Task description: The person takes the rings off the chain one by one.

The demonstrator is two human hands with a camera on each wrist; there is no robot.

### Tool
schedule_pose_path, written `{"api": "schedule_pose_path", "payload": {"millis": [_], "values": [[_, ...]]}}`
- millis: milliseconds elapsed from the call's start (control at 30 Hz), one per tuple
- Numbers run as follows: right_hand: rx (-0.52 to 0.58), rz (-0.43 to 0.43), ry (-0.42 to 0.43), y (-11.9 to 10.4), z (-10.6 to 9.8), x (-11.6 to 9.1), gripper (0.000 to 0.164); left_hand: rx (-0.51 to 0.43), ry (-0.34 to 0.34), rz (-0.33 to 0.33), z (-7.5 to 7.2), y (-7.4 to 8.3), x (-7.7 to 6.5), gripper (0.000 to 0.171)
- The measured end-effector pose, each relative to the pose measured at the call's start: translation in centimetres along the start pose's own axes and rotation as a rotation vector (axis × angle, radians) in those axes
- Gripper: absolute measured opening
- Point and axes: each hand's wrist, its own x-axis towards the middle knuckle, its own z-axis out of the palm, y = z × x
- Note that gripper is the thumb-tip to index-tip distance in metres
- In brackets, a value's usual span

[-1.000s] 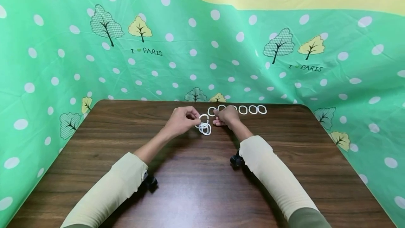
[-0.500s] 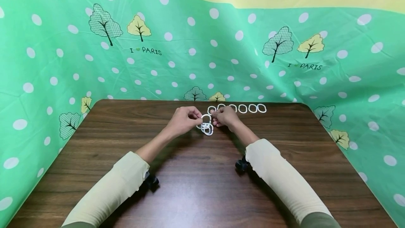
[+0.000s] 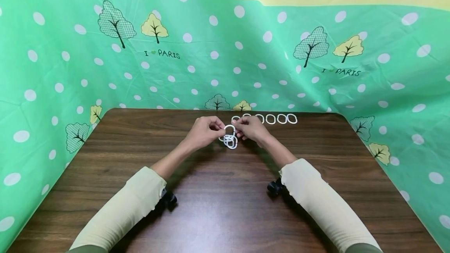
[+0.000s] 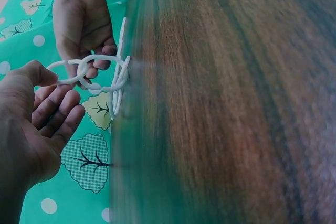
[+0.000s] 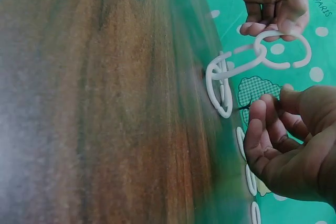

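White oval plastic-looking linked rings (image 3: 229, 138), pinched at one end by the left hand (image 3: 205, 132), trailing lengthwise below that grip, just beside the curled, empty right hand (image 3: 252, 130).

Loose rings (image 3: 271, 123) along the far edge of the table (image 3: 225, 202), linked rings (image 3: 229, 138) nearer, leftward

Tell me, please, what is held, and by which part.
The left hand pinches a white, oval, plastic-looking end link by its left rim in the head view; the right hand holds nothing visible.
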Motion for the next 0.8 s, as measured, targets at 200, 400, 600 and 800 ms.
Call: {"api": "schedule_pose_path", "payload": {"millis": [200,400,600,800], "values": [[0.007,-0.085,-0.002,0.0,-0.3,-0.6,0.040,0.000,-0.001,0.004,0.0,0.0,0.1,0.008],[0.010,-0.193,-0.006,-0.3,-0.4,-1.3,0.036,-0.009,-0.009,0.002,-0.2,0.1,0.1,0.008],[0.021,-0.266,-0.014,-1.2,-0.4,-2.2,0.030,-0.012,-0.023,0.006,-0.1,0.2,0.1,0.009],[-0.023,-0.324,-0.036,-1.4,-0.5,-2.6,0.026,-0.002,-0.027,0.013,0.0,0.3,0.2,0.010]]}}
